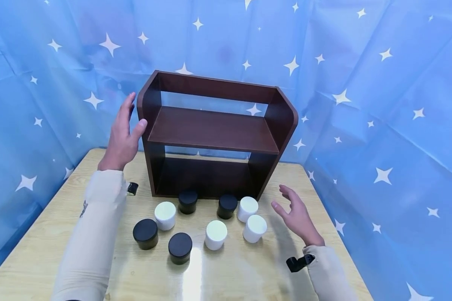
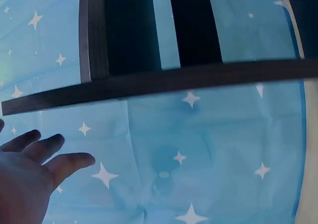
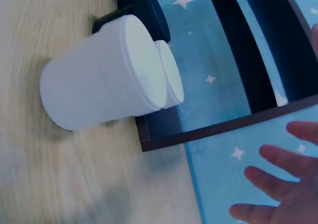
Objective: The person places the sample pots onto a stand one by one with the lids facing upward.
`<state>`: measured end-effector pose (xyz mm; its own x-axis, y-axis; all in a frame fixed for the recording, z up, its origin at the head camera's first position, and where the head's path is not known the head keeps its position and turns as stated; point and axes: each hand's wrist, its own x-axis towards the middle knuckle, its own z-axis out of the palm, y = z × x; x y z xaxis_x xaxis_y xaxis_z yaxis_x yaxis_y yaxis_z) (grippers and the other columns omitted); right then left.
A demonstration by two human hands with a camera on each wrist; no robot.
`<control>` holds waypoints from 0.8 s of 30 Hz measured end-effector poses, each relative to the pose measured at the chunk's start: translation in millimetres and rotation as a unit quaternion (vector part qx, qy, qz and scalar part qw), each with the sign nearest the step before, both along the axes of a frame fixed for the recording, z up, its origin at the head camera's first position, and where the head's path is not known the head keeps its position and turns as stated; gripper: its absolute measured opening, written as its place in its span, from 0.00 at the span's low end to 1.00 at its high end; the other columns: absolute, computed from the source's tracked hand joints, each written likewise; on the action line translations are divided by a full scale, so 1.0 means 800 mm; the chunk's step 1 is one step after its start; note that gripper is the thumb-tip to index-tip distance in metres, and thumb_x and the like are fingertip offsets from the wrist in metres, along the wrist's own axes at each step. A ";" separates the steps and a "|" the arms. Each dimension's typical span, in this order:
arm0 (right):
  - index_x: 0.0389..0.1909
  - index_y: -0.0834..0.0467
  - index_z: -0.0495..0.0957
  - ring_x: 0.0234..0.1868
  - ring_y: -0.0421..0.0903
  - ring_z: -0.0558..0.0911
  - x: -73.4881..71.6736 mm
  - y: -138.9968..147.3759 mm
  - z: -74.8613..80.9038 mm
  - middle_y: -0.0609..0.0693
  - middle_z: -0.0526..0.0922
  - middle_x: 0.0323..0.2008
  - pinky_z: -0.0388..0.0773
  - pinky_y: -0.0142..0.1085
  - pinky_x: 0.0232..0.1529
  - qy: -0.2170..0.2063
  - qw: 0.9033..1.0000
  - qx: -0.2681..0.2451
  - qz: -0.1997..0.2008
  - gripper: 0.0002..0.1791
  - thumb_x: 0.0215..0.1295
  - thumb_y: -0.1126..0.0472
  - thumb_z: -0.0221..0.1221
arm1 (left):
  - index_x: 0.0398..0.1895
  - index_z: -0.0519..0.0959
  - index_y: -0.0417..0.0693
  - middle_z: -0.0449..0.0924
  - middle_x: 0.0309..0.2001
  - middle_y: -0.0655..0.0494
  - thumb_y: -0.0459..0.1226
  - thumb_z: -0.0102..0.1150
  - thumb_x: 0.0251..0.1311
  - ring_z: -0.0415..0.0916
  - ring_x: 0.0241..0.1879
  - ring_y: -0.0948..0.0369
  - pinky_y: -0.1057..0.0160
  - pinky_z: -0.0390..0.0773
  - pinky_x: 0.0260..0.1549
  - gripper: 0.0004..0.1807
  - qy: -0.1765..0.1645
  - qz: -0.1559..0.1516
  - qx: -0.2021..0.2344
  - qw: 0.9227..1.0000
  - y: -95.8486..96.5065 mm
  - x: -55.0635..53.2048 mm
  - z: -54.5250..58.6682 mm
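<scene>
A dark brown two-tier shelf (image 1: 214, 129) stands at the back of the table. Beside its left panel, my left hand (image 1: 120, 136) is raised with fingers extended and thumb apart, holding nothing; whether it touches the panel I cannot tell. My right hand (image 1: 296, 214) hovers to the right of the jars, fingers spread, with nothing in it. Nearest to it are a white lidded jar (image 1: 255, 228) and another white jar (image 1: 247, 209) just behind. In the right wrist view, the spread fingers (image 3: 278, 184) appear past the shelf's side panel.
In front of the shelf, several black jars (image 1: 180, 248) and white jars (image 1: 216, 235) stand upright on the wooden table (image 1: 233, 276). A black jar (image 1: 188, 202) is close to the shelf's front edge. Blue star-patterned cloth (image 1: 380, 125) hangs behind and at both sides.
</scene>
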<state>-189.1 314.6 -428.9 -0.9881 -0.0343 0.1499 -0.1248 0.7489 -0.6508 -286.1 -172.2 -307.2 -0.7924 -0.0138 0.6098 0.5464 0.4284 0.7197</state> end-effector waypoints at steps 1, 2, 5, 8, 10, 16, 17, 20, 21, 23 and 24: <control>0.76 0.57 0.56 0.74 0.63 0.65 0.002 0.000 -0.001 0.62 0.65 0.74 0.63 0.66 0.68 -0.001 1.000 -0.010 -0.001 0.39 0.72 0.43 0.56 | 0.80 0.52 0.68 0.51 0.81 0.61 0.49 0.48 0.69 0.49 0.80 0.52 0.40 0.50 0.77 0.36 0.007 -0.005 0.014 1.000 0.002 -0.003 0.002; 0.76 0.57 0.57 0.74 0.63 0.65 0.004 -0.001 -0.003 0.62 0.65 0.73 0.63 0.66 0.68 -0.002 1.000 -0.020 -0.002 0.39 0.72 0.43 0.56 | 0.79 0.54 0.67 0.52 0.80 0.60 0.49 0.47 0.69 0.50 0.80 0.52 0.41 0.50 0.77 0.36 0.016 -0.011 0.027 0.999 0.005 -0.007 0.004; 0.76 0.57 0.58 0.73 0.64 0.66 0.012 -0.003 -0.009 0.62 0.65 0.73 0.63 0.67 0.68 -0.005 0.999 -0.042 -0.006 0.37 0.73 0.45 0.56 | 0.78 0.58 0.64 0.58 0.78 0.55 0.47 0.45 0.69 0.54 0.79 0.51 0.42 0.53 0.76 0.33 0.029 -0.030 0.055 0.998 0.010 -0.017 0.011; 0.75 0.59 0.59 0.72 0.65 0.67 0.021 -0.007 -0.018 0.63 0.66 0.72 0.65 0.67 0.66 -0.007 0.998 -0.059 -0.008 0.36 0.73 0.48 0.57 | 0.77 0.60 0.61 0.61 0.76 0.53 0.46 0.43 0.71 0.60 0.76 0.51 0.44 0.60 0.74 0.31 0.029 -0.040 0.062 0.997 0.011 -0.026 0.014; 0.74 0.59 0.59 0.72 0.65 0.68 0.025 -0.010 -0.027 0.63 0.67 0.72 0.67 0.65 0.66 -0.008 0.997 -0.071 -0.008 0.35 0.73 0.50 0.58 | 0.77 0.61 0.61 0.62 0.75 0.53 0.45 0.41 0.72 0.62 0.75 0.51 0.47 0.64 0.73 0.29 0.021 -0.048 0.068 0.996 0.009 -0.030 0.015; 0.72 0.61 0.63 0.69 0.65 0.72 0.033 -0.021 -0.051 0.64 0.70 0.69 0.72 0.61 0.64 -0.003 0.993 -0.118 -0.002 0.32 0.72 0.56 0.59 | 0.77 0.59 0.66 0.58 0.77 0.59 0.47 0.34 0.75 0.59 0.75 0.55 0.45 0.61 0.73 0.28 -0.018 -0.061 0.120 0.991 0.003 -0.035 0.015; 0.72 0.61 0.63 0.69 0.65 0.72 0.034 -0.022 -0.054 0.64 0.71 0.69 0.73 0.60 0.63 -0.003 0.992 -0.127 -0.002 0.31 0.72 0.57 0.59 | 0.77 0.59 0.67 0.58 0.77 0.59 0.48 0.33 0.75 0.58 0.75 0.56 0.43 0.59 0.73 0.28 -0.024 -0.060 0.128 0.990 0.003 -0.036 0.015; 0.71 0.60 0.64 0.68 0.65 0.74 0.040 -0.027 -0.062 0.64 0.72 0.68 0.74 0.59 0.63 -0.003 0.989 -0.148 -0.003 0.31 0.71 0.59 0.60 | 0.76 0.60 0.69 0.58 0.77 0.60 0.49 0.33 0.74 0.57 0.74 0.57 0.38 0.56 0.72 0.28 -0.029 -0.064 0.148 0.986 0.005 -0.039 0.013; 0.71 0.60 0.64 0.68 0.64 0.74 0.041 -0.028 -0.065 0.64 0.72 0.68 0.74 0.59 0.63 -0.002 0.988 -0.154 -0.004 0.30 0.70 0.60 0.60 | 0.76 0.61 0.69 0.59 0.77 0.60 0.49 0.33 0.74 0.57 0.74 0.57 0.38 0.55 0.72 0.28 -0.028 -0.068 0.151 0.986 0.007 -0.041 0.013; 0.71 0.59 0.65 0.68 0.64 0.74 0.043 -0.030 -0.069 0.63 0.73 0.67 0.73 0.59 0.63 0.001 0.987 -0.163 -0.009 0.31 0.70 0.59 0.61 | 0.76 0.61 0.68 0.59 0.77 0.60 0.50 0.33 0.74 0.57 0.73 0.57 0.39 0.55 0.72 0.28 -0.026 -0.077 0.159 0.984 0.011 -0.044 0.013; 0.70 0.59 0.65 0.68 0.64 0.74 0.044 -0.030 -0.071 0.64 0.73 0.67 0.73 0.59 0.63 0.003 0.986 -0.168 -0.010 0.31 0.69 0.59 0.61 | 0.76 0.61 0.68 0.59 0.77 0.60 0.50 0.33 0.74 0.57 0.73 0.57 0.41 0.56 0.72 0.28 -0.025 -0.082 0.163 0.983 0.013 -0.046 0.013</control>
<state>-153.7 290.4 -486.1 -0.9871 0.0377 0.1558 -0.1173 0.4926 -0.8623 -322.9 -162.0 -296.5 -0.8290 -0.0718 0.5547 0.5496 0.0793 0.8317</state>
